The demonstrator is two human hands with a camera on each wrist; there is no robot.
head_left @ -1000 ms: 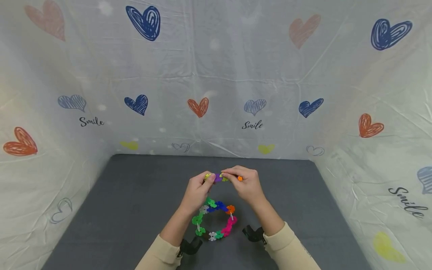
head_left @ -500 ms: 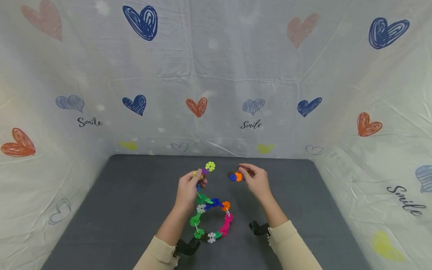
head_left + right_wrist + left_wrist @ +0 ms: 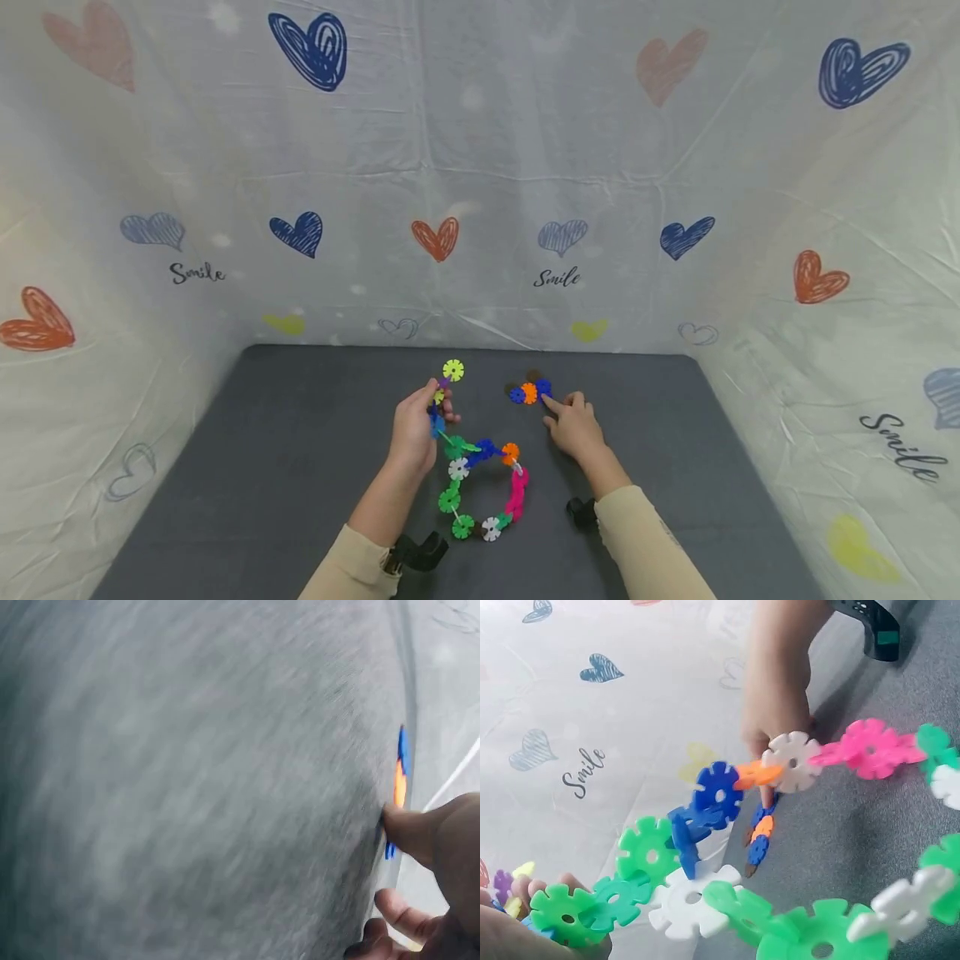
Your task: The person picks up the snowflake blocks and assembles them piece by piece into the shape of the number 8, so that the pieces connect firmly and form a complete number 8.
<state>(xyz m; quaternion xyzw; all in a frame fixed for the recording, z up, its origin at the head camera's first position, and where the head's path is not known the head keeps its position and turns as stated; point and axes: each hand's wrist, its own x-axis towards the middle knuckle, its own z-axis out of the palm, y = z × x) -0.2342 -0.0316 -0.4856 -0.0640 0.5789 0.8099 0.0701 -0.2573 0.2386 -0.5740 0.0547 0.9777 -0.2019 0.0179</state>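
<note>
My left hand (image 3: 415,425) grips the upper end of a chain of slotted plastic flower discs. A yellow disc (image 3: 453,371) and a purple one stick up past its fingers. From this hand the chain runs down into a ring of green, white, pink, orange and blue discs, with a pink part (image 3: 517,492) on its right side. The left wrist view shows a green disc (image 3: 568,915) close to the fingers. My right hand (image 3: 576,427) reaches its index finger to a small group of discs on the table, at a blue disc (image 3: 543,388); it grips nothing visible.
The small group also has an orange disc (image 3: 529,393), another blue disc and brown ones. It lies on the dark grey table (image 3: 315,467) near the far edge. A white curtain (image 3: 487,167) printed with hearts encloses the back and sides.
My hands, together at the chain's yellow end earlier, have parted. The right hand has moved right and back toward me, uncovering the small disc group. The left still holds the chain, its yellow end now upward.
</note>
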